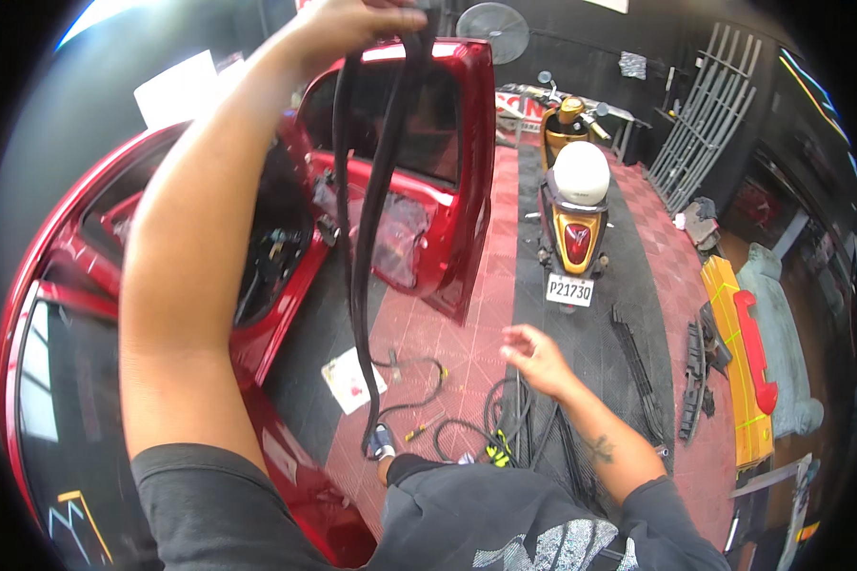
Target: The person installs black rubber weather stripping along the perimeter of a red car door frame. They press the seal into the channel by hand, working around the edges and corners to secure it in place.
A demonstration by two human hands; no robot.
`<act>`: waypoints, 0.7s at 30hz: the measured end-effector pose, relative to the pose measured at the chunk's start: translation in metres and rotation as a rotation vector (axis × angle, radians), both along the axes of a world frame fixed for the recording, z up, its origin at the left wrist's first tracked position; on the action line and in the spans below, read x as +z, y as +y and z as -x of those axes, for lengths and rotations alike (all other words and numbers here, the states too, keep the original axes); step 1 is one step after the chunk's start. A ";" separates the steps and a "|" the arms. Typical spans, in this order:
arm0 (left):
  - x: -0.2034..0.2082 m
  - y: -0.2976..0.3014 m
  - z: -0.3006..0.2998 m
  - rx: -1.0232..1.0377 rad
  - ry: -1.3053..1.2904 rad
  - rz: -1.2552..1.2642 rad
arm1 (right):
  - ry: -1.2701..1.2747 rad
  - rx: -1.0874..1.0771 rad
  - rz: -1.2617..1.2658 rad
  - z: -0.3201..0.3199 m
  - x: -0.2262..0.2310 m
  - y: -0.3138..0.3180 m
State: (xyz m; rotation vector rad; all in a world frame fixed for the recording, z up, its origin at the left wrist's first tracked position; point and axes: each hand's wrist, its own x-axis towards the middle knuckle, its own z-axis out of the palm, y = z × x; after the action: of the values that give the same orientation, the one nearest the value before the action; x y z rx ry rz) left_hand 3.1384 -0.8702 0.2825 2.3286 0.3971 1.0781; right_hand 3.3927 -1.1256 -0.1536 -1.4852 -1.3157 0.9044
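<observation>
My left hand (pixel 364 27) is raised at the top edge, closed around a long black rubber weatherstrip (pixel 360 276). The weatherstrip hangs doubled in a loop down toward the floor near my shoe (pixel 381 443). Behind it stands an opened red car door (pixel 476 181), its inner panel off and plastic film (pixel 390 233) showing. My right hand (pixel 538 360) is held out over the floor, fingers apart and holding nothing.
The red car body (pixel 43 228) fills the left side. A gold scooter (pixel 576 238) with a white helmet (pixel 581 173) stands ahead. Around my feet lie black cables (pixel 462 428), long black trim strips (pixel 638 371) and a paper sheet (pixel 350 381). A yellow bumper-like part (pixel 733 352) is at right.
</observation>
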 end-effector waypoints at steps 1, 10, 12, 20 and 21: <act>-0.006 0.024 -0.007 -0.035 0.019 -0.024 | 0.060 -0.034 -0.102 0.007 0.040 0.020; -0.065 0.127 -0.048 -0.419 0.095 0.102 | 0.064 -0.246 -0.680 0.074 0.293 0.219; -0.080 0.146 -0.045 -0.486 0.073 0.178 | 0.030 -0.252 -0.645 0.088 0.296 0.241; -0.150 0.215 -0.041 -0.940 -0.077 0.559 | -0.012 -0.418 -0.493 0.113 0.274 0.285; -0.152 0.222 -0.039 -0.931 -0.071 0.491 | -0.038 -0.437 -0.486 0.114 0.275 0.288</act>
State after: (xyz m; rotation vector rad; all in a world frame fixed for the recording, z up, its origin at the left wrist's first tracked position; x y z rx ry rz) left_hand 3.1773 -0.6482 0.1303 1.6922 -0.3959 0.5079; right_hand 3.2784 -0.8375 0.1215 -1.3241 -1.0754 0.2498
